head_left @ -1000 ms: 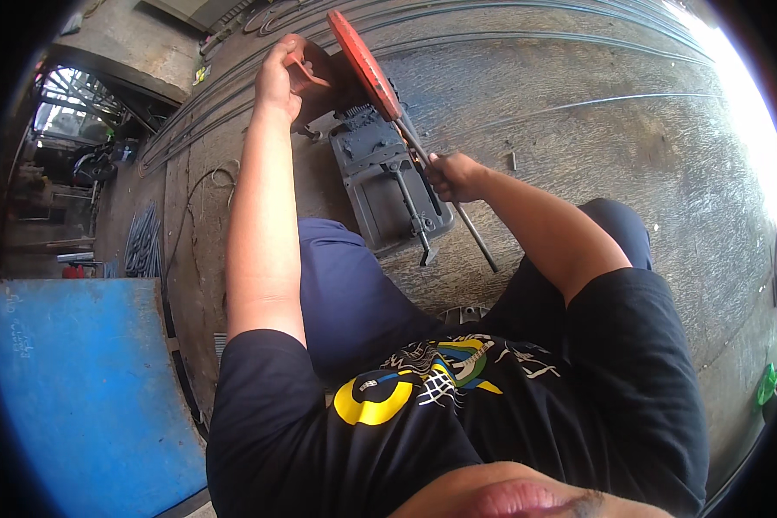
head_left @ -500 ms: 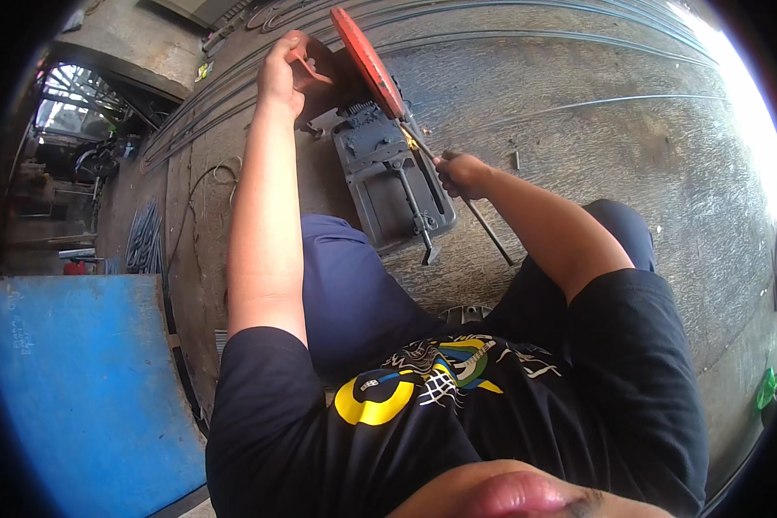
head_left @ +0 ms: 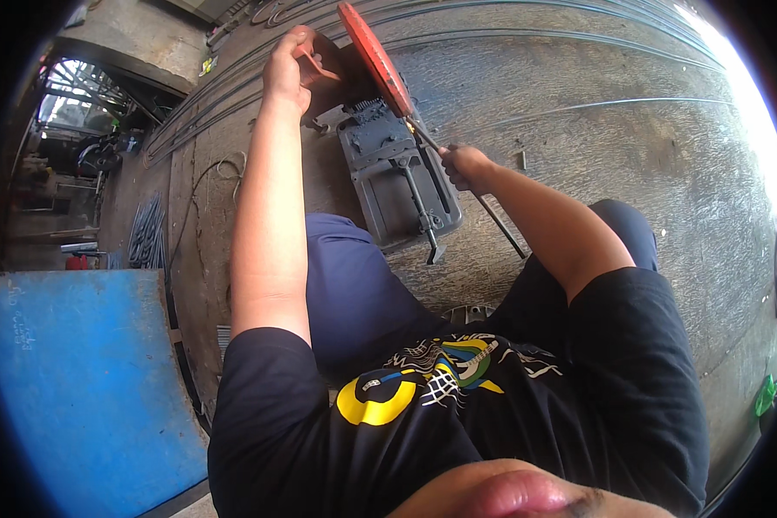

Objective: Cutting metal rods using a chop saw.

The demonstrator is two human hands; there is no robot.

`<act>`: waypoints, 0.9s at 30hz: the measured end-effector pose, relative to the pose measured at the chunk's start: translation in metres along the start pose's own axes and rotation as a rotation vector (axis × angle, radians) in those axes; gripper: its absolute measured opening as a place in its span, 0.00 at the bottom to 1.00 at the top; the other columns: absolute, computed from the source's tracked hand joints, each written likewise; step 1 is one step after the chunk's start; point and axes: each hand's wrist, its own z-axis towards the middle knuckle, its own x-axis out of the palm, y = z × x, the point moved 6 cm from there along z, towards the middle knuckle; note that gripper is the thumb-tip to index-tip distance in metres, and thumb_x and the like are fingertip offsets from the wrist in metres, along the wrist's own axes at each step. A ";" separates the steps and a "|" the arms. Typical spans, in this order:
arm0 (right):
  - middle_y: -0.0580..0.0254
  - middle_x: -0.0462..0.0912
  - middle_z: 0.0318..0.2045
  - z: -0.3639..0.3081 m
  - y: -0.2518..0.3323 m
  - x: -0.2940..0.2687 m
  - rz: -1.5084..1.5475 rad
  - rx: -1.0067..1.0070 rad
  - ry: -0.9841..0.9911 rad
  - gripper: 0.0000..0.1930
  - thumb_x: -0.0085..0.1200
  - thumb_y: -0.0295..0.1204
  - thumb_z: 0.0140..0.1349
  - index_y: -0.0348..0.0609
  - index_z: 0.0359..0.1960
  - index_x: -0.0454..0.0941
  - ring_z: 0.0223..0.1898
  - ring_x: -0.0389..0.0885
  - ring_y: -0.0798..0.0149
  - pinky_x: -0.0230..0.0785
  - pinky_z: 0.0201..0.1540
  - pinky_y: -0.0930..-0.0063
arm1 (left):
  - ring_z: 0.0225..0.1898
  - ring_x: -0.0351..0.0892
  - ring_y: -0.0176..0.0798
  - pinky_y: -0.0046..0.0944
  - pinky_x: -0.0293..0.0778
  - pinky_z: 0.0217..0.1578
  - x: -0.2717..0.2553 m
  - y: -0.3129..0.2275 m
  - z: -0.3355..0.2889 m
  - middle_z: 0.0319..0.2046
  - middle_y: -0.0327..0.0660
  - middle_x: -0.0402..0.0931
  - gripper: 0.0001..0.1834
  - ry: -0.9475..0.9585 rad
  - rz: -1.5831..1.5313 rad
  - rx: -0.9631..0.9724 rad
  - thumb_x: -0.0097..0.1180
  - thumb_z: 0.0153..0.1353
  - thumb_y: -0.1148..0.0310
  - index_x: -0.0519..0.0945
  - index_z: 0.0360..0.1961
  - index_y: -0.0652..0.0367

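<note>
A cut-off saw sits on the concrete floor in front of my knees, with a dark grey metal base [head_left: 397, 186] and a red blade guard [head_left: 373, 56] raised above it. My left hand [head_left: 289, 69] is stretched out and closed on the saw's handle, beside the guard. My right hand [head_left: 464, 166] is closed on a thin steel rod [head_left: 501, 229] that runs across the base's right side, under the guard, and back toward my right knee.
Long steel rods [head_left: 527, 39] lie along the floor at the far side. A cable [head_left: 203, 186] curls on the floor at left. A blue panel [head_left: 69, 380] stands at lower left. A bundle of short rods [head_left: 145, 231] lies beyond it.
The saw's guard and my left hand have shifted slightly up and away. My right hand has stayed on the rod beside the base.
</note>
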 end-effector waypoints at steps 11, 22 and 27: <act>0.75 0.57 0.16 -0.023 -0.002 0.022 0.255 0.107 0.284 0.17 0.35 0.44 0.71 0.49 0.28 0.64 0.14 0.52 0.76 0.45 0.15 0.80 | 0.33 0.78 0.42 0.38 0.76 0.35 -0.001 -0.001 0.002 0.34 0.46 0.74 0.23 -0.002 0.012 0.017 0.57 0.53 0.61 0.70 0.46 0.64; 0.73 0.58 0.16 -0.023 -0.015 0.029 0.329 0.157 0.389 0.20 0.32 0.48 0.70 0.46 0.30 0.65 0.14 0.52 0.75 0.46 0.16 0.80 | 0.33 0.78 0.41 0.38 0.76 0.35 0.000 -0.001 0.002 0.36 0.45 0.75 0.22 0.024 0.018 0.023 0.55 0.54 0.61 0.71 0.47 0.62; 0.73 0.57 0.16 -0.017 -0.020 0.019 0.214 0.126 0.327 0.18 0.33 0.45 0.71 0.49 0.26 0.62 0.14 0.53 0.75 0.46 0.15 0.79 | 0.32 0.78 0.40 0.38 0.77 0.35 0.000 -0.002 0.001 0.34 0.45 0.75 0.22 0.029 0.024 0.013 0.55 0.54 0.61 0.72 0.46 0.63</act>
